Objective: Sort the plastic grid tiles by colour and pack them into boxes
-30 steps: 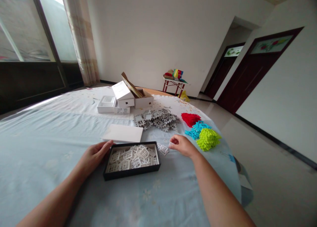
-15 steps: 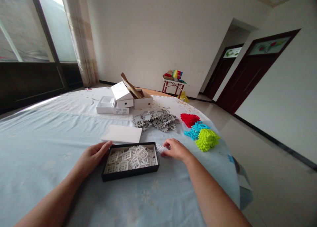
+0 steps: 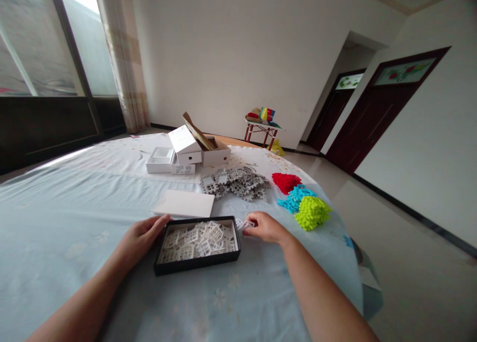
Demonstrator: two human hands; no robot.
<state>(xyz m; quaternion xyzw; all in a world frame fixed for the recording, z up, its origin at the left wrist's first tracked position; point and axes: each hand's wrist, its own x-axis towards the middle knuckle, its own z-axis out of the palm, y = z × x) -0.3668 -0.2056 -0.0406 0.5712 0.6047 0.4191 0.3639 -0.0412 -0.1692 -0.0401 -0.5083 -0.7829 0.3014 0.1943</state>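
A shallow black-rimmed box [image 3: 197,267] lies in front of me, full of small white lattice-like plastic pieces [image 3: 201,238]. My left hand [image 3: 143,237] holds its left end, thumb along the far left corner. Just beyond the right end, my right hand [image 3: 265,226] pinches a white plastic piece [image 3: 247,224] between thumb and fingers, low over the tablecloth. Another white bit shows beside it, against the box's outer wall. My right fingertips partly hide the pinched piece.
A flat white lid [image 3: 184,203] lies behind the box. Beyond are a pile of grey plastic pieces [image 3: 234,183] and several white cartons [image 3: 186,155]. Red [image 3: 286,182], blue [image 3: 296,199] and lime-green [image 3: 312,213] heaps sit to the right, near the round table's edge.
My right thumb and fingers have closed on a white piece and tipped it up slightly. My left hand stays at the box. The view has shifted a little.
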